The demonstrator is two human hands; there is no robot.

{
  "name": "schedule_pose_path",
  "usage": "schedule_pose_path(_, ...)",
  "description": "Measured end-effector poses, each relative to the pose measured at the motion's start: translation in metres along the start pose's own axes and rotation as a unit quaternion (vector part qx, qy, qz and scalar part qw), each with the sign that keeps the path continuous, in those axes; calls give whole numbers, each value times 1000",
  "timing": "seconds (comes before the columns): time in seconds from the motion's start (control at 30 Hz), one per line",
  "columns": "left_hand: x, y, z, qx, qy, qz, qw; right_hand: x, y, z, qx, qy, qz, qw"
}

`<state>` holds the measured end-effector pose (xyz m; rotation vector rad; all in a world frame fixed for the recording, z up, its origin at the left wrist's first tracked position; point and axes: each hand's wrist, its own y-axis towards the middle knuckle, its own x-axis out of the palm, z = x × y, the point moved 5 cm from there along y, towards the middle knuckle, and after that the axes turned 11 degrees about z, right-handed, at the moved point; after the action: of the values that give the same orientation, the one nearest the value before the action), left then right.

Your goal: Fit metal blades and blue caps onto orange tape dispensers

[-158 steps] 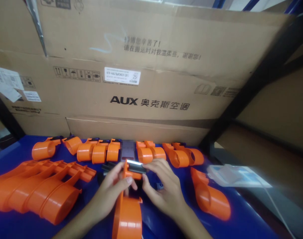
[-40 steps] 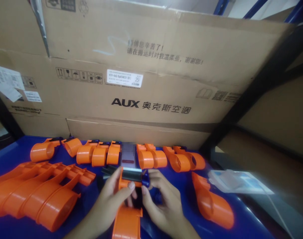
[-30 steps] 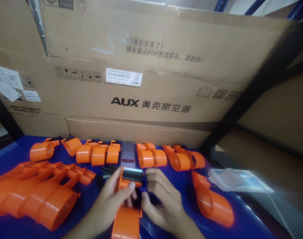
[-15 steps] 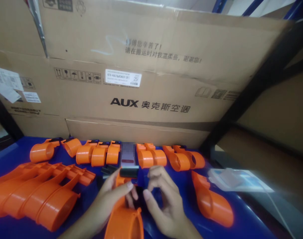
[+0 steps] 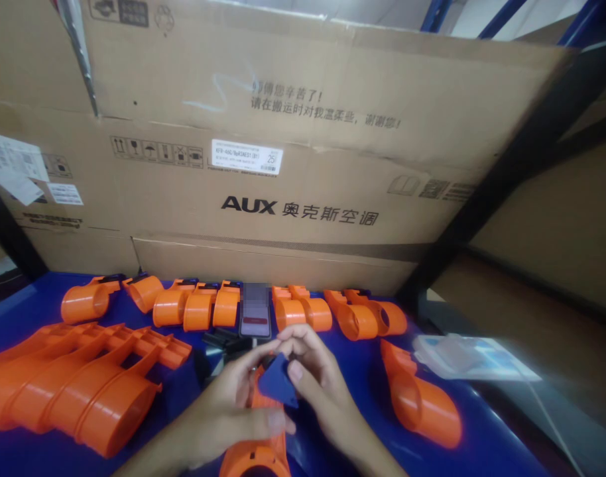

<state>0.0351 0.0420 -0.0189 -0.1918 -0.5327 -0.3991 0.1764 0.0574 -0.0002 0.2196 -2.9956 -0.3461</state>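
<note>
Orange dispenser body (image 5: 256, 450) low at centre over the blue table (image 5: 482, 444), long axis running away from the camera. Left hand (image 5: 233, 414) wrapped around it; right hand (image 5: 315, 384) pinching a blue triangular piece (image 5: 278, 387) against its far end.

A row of dispenser shells (image 5: 198, 306) is laid along the far table (image 5: 482, 450) edge before the cartons (image 5: 293, 165); nested shells (image 5: 79, 384) are stacked left, a bag (image 5: 472, 358) right
</note>
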Motion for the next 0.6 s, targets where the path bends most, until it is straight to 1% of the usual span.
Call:
schedule_pose_path(0.1, 1, 0, 4, 7, 17, 19, 1000, 3, -2, 5, 2, -31, -2, 1000)
schedule_pose_path(0.2, 4, 0, 9, 1, 38, 36, 999, 7, -3, 7, -10, -21, 2, 1000)
schedule_pose_path(0.3, 6, -1, 13, 2, 42, 43, 998, 9, -3, 3, -33, -18, 11, 999)
schedule_pose_path(0.37, 4, 0, 11, -1, 46, 47, 998, 9, -2, -3, -46, -51, 7, 998)
schedule_pose_path(0.43, -2, 2, 6, -13, 38, 45, 998, 6, 0, -11, -56, -112, -12, 992)
schedule_pose_path(0.5, -12, 6, 3, -14, 2, 47, 999, -1, 3, -19, -76, -193, -20, 978)
schedule_pose_path(0.53, -18, 8, 3, -8, -22, 46, 999, -6, 5, -22, -93, -251, -13, 963)
schedule_pose_path(0.57, -24, 10, 5, 0, -46, 43, 998, -10, 6, -25, -109, -319, -10, 942)
schedule_pose_path(0.6, -29, 11, 7, -2, -64, 27, 998, -15, 7, -25, -120, -384, -12, 916)
